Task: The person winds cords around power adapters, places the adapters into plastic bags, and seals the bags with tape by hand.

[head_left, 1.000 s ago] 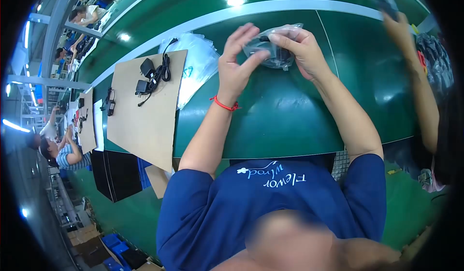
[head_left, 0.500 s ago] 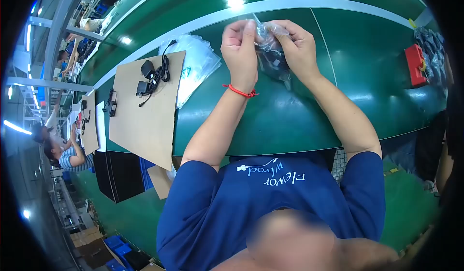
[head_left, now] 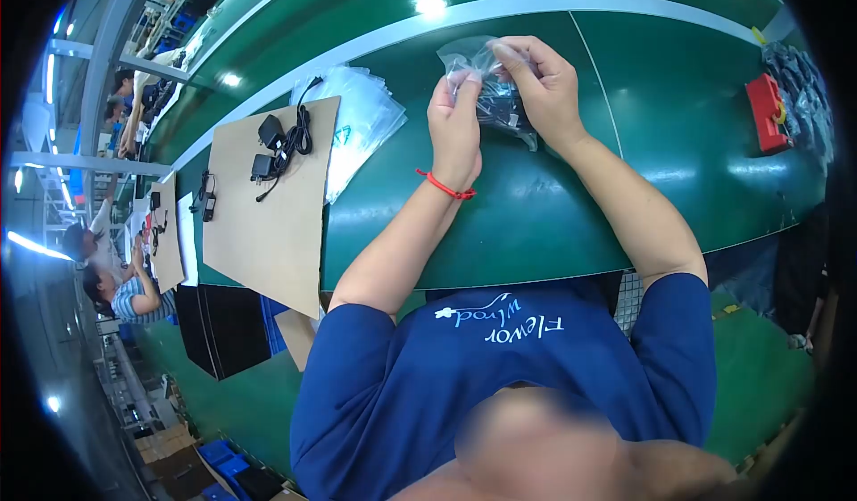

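A clear plastic bag [head_left: 502,106] with a dark item inside, perhaps a power adapter with its cable, is held up over the green bench. My left hand [head_left: 456,126], a red cord at its wrist, pinches the bag's left upper side. Thumb and fingers of my right hand [head_left: 546,79] are closed on the bag's upper right side. Left of my hands, power adapters with black cables [head_left: 284,148] lie on a cardboard sheet [head_left: 259,224]. A fanned stack of clear plastic bags [head_left: 366,121] lies between the cardboard and my left hand.
A red bin [head_left: 766,115] stands at the right, beside a pile of bagged dark items [head_left: 797,86]. A pale rail [head_left: 393,35] runs along the bench's far side. Other people [head_left: 134,296] sit at the far left, near another cardboard sheet [head_left: 167,233]. A black box [head_left: 219,331] is below the bench edge.
My left hand has moved down and slightly right along the bag. The bag's upper part now spreads out above my fingers, and its lower end has risen slightly.
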Demonstrator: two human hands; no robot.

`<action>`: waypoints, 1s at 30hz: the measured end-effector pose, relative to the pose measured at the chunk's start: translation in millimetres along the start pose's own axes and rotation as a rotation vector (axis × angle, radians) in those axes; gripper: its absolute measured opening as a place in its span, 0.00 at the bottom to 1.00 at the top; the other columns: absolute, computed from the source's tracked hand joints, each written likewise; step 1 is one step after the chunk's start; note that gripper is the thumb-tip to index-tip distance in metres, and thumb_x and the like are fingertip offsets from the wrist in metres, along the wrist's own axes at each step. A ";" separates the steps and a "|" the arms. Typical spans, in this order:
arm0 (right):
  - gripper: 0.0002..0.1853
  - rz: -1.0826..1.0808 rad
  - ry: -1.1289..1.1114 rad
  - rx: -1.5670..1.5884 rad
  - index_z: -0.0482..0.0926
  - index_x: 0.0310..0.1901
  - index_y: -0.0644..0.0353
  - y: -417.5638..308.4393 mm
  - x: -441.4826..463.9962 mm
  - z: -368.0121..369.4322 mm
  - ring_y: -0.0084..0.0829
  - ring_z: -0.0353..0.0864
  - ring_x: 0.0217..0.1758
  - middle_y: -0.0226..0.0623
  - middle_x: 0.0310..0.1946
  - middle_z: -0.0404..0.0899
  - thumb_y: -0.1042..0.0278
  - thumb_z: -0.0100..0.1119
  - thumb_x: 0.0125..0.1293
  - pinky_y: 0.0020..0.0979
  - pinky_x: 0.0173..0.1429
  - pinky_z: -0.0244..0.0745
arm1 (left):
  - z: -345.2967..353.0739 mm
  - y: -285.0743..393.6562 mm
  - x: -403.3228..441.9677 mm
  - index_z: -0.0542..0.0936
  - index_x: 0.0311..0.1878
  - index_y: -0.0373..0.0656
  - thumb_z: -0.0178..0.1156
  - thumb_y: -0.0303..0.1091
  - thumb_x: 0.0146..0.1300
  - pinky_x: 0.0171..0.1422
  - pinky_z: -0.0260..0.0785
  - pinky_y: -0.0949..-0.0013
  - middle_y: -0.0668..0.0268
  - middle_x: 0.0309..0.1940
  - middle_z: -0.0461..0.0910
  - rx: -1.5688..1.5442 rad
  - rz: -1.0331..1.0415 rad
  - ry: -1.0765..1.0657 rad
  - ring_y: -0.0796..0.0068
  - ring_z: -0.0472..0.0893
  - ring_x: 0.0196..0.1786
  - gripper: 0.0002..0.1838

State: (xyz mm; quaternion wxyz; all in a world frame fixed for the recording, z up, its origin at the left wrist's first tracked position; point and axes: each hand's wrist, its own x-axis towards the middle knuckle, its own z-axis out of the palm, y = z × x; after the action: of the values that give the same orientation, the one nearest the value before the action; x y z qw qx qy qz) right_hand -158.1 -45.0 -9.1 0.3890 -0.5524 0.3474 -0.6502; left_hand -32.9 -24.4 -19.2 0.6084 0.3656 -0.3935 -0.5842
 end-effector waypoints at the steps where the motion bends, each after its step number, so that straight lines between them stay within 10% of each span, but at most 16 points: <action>1: 0.10 0.001 -0.004 0.000 0.82 0.44 0.63 -1.1 -0.9 3.8 0.16 0.77 0.32 0.27 0.33 0.82 0.67 0.60 0.66 0.20 0.39 0.73 | 1.7 -1.6 0.2 0.69 0.53 0.36 0.57 0.31 0.67 0.51 0.65 0.78 0.65 0.46 0.74 -0.045 0.058 0.070 0.81 0.72 0.47 0.15; 8: 0.13 0.585 -0.321 0.107 0.81 0.44 0.65 -4.0 -2.2 7.9 0.17 0.77 0.36 0.29 0.34 0.82 0.63 0.60 0.67 0.22 0.42 0.73 | 0.1 -5.2 3.6 0.69 0.51 0.37 0.53 0.27 0.67 0.52 0.64 0.78 0.66 0.44 0.74 -0.002 0.378 0.282 0.81 0.72 0.46 0.11; 17: 0.12 0.229 -0.150 -0.074 0.79 0.44 0.66 17.8 -12.3 3.6 0.19 0.77 0.36 0.33 0.33 0.82 0.66 0.59 0.66 0.21 0.42 0.73 | -20.8 -12.3 5.9 0.66 0.53 0.38 0.50 0.25 0.67 0.46 0.65 0.78 0.64 0.47 0.72 -0.126 -0.007 0.157 0.79 0.72 0.42 0.13; 25: 0.24 0.780 0.033 0.393 0.68 0.60 0.63 22.5 -0.8 4.5 0.23 0.75 0.47 0.36 0.47 0.75 0.71 0.58 0.63 0.28 0.49 0.73 | -16.8 0.4 11.6 0.65 0.54 0.39 0.50 0.22 0.62 0.47 0.66 0.76 0.64 0.48 0.69 -0.007 0.335 0.338 0.78 0.71 0.46 0.16; 28: 0.31 -0.061 0.036 -0.235 0.65 0.62 0.62 18.5 6.7 -4.8 0.30 0.75 0.53 0.40 0.51 0.74 0.69 0.64 0.58 0.34 0.53 0.73 | -29.9 1.6 20.3 0.65 0.54 0.40 0.50 0.21 0.61 0.49 0.66 0.74 0.63 0.49 0.68 0.023 0.377 0.407 0.76 0.70 0.48 0.17; 30: 0.31 -0.244 -0.165 -0.468 0.65 0.62 0.62 -1.3 0.6 6.0 0.32 0.75 0.54 0.41 0.51 0.74 0.70 0.64 0.57 0.34 0.54 0.72 | -35.9 -3.7 24.3 0.65 0.55 0.40 0.49 0.20 0.60 0.53 0.66 0.72 0.62 0.49 0.68 0.059 0.421 0.440 0.74 0.69 0.50 0.19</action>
State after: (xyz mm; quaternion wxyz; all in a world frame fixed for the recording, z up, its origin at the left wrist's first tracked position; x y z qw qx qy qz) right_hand -152.4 -45.0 -6.8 0.1965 -0.7160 0.3864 -0.5472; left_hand -1.7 -49.4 -36.6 0.7759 0.4113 -0.3362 -0.3402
